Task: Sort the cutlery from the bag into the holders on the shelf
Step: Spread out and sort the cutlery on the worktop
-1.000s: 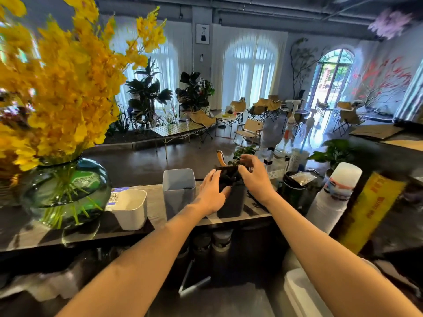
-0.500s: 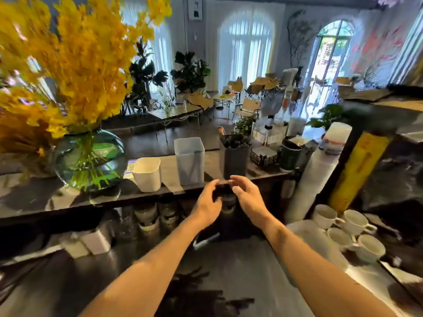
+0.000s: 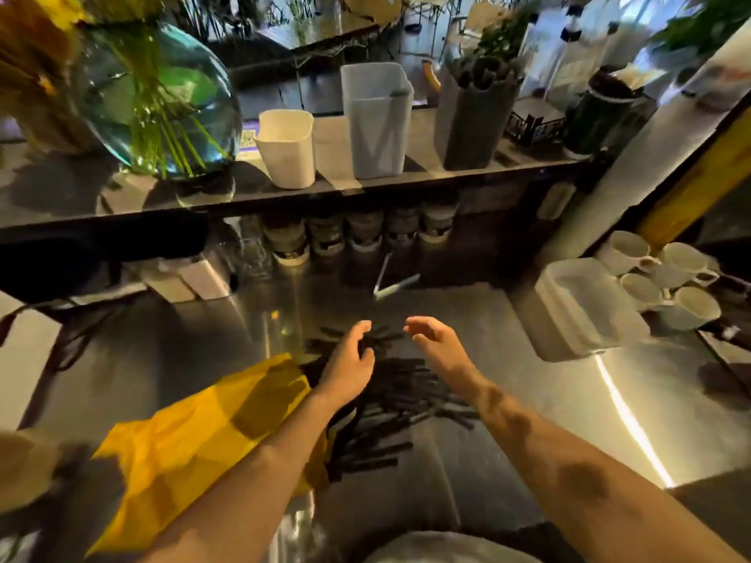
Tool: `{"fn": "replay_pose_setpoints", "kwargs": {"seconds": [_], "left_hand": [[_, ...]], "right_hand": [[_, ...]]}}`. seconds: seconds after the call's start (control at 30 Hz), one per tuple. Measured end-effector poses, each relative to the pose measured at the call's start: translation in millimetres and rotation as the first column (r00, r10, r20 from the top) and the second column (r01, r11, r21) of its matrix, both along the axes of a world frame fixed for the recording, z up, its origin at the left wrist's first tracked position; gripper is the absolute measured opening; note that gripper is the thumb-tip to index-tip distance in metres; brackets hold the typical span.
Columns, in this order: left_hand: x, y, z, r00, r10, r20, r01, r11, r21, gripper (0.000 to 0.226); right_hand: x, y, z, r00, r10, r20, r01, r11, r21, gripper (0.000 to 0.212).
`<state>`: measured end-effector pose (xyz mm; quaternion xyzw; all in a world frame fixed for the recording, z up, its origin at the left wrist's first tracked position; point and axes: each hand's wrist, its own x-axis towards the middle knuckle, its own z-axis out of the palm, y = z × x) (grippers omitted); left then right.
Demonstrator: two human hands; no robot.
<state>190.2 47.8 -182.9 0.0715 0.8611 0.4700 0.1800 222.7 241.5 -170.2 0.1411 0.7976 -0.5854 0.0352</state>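
A pile of black cutlery [image 3: 406,404] lies spilled on the steel counter beside a yellow bag [image 3: 195,444]. My left hand [image 3: 351,363] hovers over the pile's far end with fingers loosely curled, holding nothing that I can see. My right hand [image 3: 437,345] hangs open just right of it, above the pile. Up on the shelf [image 3: 122,209] stand three holders: a short white one [image 3: 286,148], a tall light grey one [image 3: 378,119] and a dark grey one [image 3: 473,119] with black cutlery sticking out of it.
A round glass vase [image 3: 158,99] with yellow flowers stands at the shelf's left. Jars [image 3: 345,233] line up under the shelf. A clear plastic tub [image 3: 585,306] and several white cups [image 3: 662,278] sit at the right of the counter. A white pen [image 3: 392,288] lies behind the pile.
Both hands have come down from the dark grey holder on the shelf to the cutlery pile on the counter. The view has tilted down with them.
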Motion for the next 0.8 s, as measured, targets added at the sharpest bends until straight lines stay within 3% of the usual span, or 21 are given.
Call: {"fn": "replay_pose_setpoints", "kwargs": {"seconds": [0.5,0.7,0.8], "left_hand": [[42,-65,-61,0.993,-0.069,0.097,0.095,0.948,-0.303,0.047],[47,-79,-65,0.991,-0.102,0.084,0.127,0.917,-0.377,0.048],[50,-84,-66,0.993,-0.087,0.074,0.111,0.891,-0.439,0.052]], "right_hand": [[43,-60,-84,0.946,0.158,0.282,-0.207,0.967,0.151,0.039],[32,-95,-94,0.941,0.24,0.239,-0.301,0.915,0.268,0.047],[20,-111,-94,0.899,0.382,0.213,-0.434,0.836,0.335,0.051]]}}
